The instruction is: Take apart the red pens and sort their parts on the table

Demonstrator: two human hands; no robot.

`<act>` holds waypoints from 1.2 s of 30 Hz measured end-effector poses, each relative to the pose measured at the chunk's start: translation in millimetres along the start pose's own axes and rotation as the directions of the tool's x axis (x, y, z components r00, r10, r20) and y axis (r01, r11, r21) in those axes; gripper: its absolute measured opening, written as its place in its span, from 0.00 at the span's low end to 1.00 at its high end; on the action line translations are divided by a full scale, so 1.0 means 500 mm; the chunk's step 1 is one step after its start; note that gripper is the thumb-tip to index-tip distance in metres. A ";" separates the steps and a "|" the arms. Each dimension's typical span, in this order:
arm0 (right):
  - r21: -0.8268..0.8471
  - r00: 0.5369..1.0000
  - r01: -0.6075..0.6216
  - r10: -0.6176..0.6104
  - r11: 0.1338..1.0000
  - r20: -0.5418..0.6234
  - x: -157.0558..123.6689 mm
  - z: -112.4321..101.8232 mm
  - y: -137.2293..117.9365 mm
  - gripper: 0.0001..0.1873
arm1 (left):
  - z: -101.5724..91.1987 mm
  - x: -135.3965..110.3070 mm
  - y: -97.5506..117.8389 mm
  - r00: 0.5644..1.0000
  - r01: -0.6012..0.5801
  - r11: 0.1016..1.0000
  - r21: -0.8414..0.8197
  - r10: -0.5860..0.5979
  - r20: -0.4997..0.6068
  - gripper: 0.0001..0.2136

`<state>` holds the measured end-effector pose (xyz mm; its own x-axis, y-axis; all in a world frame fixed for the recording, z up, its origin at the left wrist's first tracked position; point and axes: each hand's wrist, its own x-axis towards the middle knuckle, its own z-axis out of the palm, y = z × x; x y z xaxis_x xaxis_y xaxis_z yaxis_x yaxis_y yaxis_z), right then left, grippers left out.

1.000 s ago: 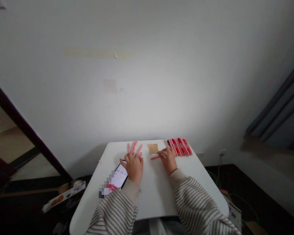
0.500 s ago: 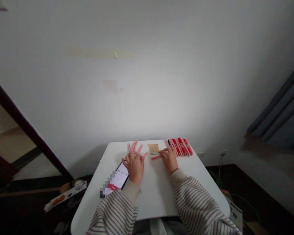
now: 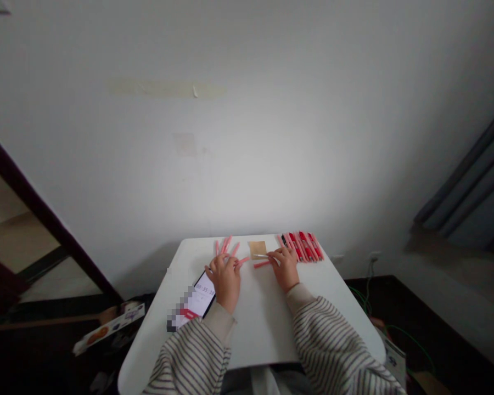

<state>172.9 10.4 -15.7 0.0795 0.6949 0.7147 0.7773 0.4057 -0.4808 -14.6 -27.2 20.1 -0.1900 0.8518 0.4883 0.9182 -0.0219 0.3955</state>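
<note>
My left hand (image 3: 226, 278) bends over several slim pink pen parts on the left of the white table (image 3: 259, 323). Its thumb and fingers close on one pink pen part (image 3: 242, 261), whose end sticks out to the right. In my right hand (image 3: 286, 270) a thin whitish stick, like a pen refill (image 3: 260, 255), is pinched and points left over a small tan square (image 3: 258, 248). Just below those fingers lies another pink piece (image 3: 261, 264). Other pink pen parts (image 3: 225, 244) fan out beyond my left hand.
A row of pink and red pens (image 3: 307, 247) lies at the table's far right. A phone (image 3: 200, 296) showing a timer rests beside my left wrist. The wall (image 3: 247, 164) rises behind the table. Green cables (image 3: 364, 299) hang at the right.
The tip of the thin stick in my right hand has risen slightly over the tan square. My left hand stays nearly in place.
</note>
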 end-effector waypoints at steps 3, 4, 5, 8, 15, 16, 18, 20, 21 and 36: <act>-0.002 1.000 0.005 -0.005 1.000 0.002 0.000 0.000 -0.001 0.07 | 0.002 0.000 -0.001 1.000 -0.011 1.000 -0.016 0.011 -0.012 0.07; -0.002 1.000 0.006 -0.006 1.000 0.003 0.000 0.000 -0.001 0.07 | 0.003 0.000 -0.001 1.000 -0.013 1.000 -0.023 0.013 -0.015 0.07; -0.002 1.000 0.006 -0.006 1.000 0.006 0.000 0.000 -0.001 0.07 | 0.004 0.000 -0.002 1.000 -0.014 0.999 -0.029 0.013 -0.016 0.07; 0.002 1.000 0.009 -0.009 1.000 0.020 -0.001 0.000 -0.001 0.07 | 0.006 0.000 -0.003 1.000 -0.016 0.999 -0.035 0.015 -0.009 0.07; 0.000 0.999 0.022 -0.022 1.000 0.045 0.000 -0.003 -0.008 0.07 | 0.005 0.000 -0.003 0.999 -0.034 0.998 -0.046 0.034 -0.007 0.06; 0.001 0.999 0.024 -0.024 1.000 0.049 0.000 -0.003 -0.008 0.07 | 0.004 0.000 -0.002 0.999 -0.038 0.998 -0.048 0.037 -0.007 0.06; 0.004 0.998 0.023 -0.023 1.000 0.058 0.000 -0.001 -0.008 0.07 | 0.003 0.000 -0.001 0.999 -0.047 0.998 -0.050 0.046 -0.007 0.07; 0.009 0.997 0.021 -0.022 1.000 0.068 -0.001 0.000 -0.008 0.07 | 0.003 -0.001 0.000 0.999 -0.054 0.997 -0.053 0.054 -0.005 0.07; 0.012 0.997 0.022 -0.023 1.000 0.074 -0.002 0.001 -0.008 0.07 | 0.003 -0.001 0.000 0.998 -0.057 0.997 -0.056 0.057 -0.003 0.07; 0.034 0.992 0.049 -0.053 0.998 0.113 -0.005 0.008 -0.002 0.08 | 0.016 0.001 -0.008 0.995 -0.094 0.993 -0.069 0.092 -0.032 0.08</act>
<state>169.5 10.9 -19.2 -0.0325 0.7350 0.6772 0.7583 0.4595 -0.4623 -15.7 -22.7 12.5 -0.1156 0.8288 0.5475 0.9059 -0.1381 0.4003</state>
